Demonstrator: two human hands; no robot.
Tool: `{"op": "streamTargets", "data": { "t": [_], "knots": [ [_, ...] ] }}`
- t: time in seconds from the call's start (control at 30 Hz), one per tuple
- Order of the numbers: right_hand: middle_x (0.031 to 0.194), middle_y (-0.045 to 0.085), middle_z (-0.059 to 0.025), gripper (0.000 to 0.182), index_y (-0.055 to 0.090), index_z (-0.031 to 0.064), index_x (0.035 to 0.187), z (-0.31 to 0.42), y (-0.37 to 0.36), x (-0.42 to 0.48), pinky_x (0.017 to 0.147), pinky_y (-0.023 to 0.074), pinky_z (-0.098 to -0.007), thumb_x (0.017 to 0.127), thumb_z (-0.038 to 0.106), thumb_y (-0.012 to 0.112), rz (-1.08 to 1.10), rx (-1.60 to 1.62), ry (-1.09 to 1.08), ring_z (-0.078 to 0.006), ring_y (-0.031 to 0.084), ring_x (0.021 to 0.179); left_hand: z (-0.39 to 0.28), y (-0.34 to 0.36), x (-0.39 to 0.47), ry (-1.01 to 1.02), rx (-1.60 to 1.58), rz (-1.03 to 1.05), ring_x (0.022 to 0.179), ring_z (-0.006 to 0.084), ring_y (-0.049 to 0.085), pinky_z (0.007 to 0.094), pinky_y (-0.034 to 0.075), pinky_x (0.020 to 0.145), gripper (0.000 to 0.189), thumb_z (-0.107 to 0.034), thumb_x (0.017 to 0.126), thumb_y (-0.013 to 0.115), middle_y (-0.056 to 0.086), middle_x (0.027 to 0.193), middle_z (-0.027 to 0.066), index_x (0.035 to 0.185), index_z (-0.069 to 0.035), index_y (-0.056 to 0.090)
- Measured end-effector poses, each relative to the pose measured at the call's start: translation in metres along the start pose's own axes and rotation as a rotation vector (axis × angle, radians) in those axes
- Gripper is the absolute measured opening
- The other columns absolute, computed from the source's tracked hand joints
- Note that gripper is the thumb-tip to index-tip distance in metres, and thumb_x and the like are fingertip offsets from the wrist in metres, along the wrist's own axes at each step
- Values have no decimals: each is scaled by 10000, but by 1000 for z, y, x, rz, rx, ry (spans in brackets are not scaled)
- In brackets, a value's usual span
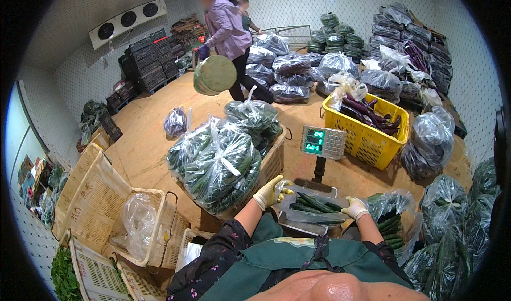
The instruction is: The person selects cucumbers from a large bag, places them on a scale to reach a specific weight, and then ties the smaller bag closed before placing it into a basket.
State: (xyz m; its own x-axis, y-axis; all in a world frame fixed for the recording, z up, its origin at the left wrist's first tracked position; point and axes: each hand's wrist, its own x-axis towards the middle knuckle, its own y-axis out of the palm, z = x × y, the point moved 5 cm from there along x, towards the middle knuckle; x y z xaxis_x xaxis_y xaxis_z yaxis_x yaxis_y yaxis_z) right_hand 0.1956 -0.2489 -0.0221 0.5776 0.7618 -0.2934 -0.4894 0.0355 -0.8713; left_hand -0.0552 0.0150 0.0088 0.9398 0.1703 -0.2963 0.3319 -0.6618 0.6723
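Note:
Both my hands wear pale yellowish gloves. An open clear plastic bag (319, 217) of dark green cucumbers (313, 203) lies on the platform of a weighing scale (302, 228) before me. My left hand (271, 193) is at the bag's left rim, its fingers on the film. On the opposite side, my right hand (355, 208) grips the bag's edge beside the cucumber ends. The scale's lit display (322, 142) rises on a post behind the bag. Right of my right hand stands another open bag with cucumbers (390, 227).
A crate (275, 157) heaped with bagged cucumbers (221, 161) stands ahead left. Beyond the scale is a yellow crate (359, 141) of eggplants (369, 113). Filled bags (445, 205) crowd the right. Left are pale crates (155, 221). A person (229, 33) carries a green bundle (215, 75); another stands behind.

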Motion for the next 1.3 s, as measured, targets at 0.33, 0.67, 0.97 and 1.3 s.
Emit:
{"op": "streamTargets", "data": {
  "t": [0.33,0.67,0.97,1.3],
  "knots": [
    [1404,499,-183,772,489,26,1370,1,-1,-1,1077,386,-354,721,334,772,26,-2,23,-317,485,1290,-1,5,-2,10,44,-62,449,122,557,190,452,391,547,-533,955,487,706,876,172,1138,-39,632],
    [1406,498,-181,771,485,34,1377,5,-3,-3,1080,383,-350,725,331,769,24,-15,31,-310,482,1295,-1,2,-1,-1,29,-49,447,137,560,200,456,390,560,-537,952,491,702,884,187,1164,-35,619],
    [1411,492,-183,776,483,34,1379,1,1,1,1085,375,-349,723,332,770,31,-4,23,-313,474,1302,-1,3,-2,3,23,-42,461,138,579,200,460,385,556,-529,963,469,705,882,178,1156,-31,622],
    [1384,514,-200,781,489,36,1381,2,0,-1,1060,401,-365,711,324,768,19,4,28,-326,502,1270,-1,4,-2,2,9,-25,473,138,597,199,460,379,544,-517,972,458,706,879,183,1145,-30,629]
  ]
}}
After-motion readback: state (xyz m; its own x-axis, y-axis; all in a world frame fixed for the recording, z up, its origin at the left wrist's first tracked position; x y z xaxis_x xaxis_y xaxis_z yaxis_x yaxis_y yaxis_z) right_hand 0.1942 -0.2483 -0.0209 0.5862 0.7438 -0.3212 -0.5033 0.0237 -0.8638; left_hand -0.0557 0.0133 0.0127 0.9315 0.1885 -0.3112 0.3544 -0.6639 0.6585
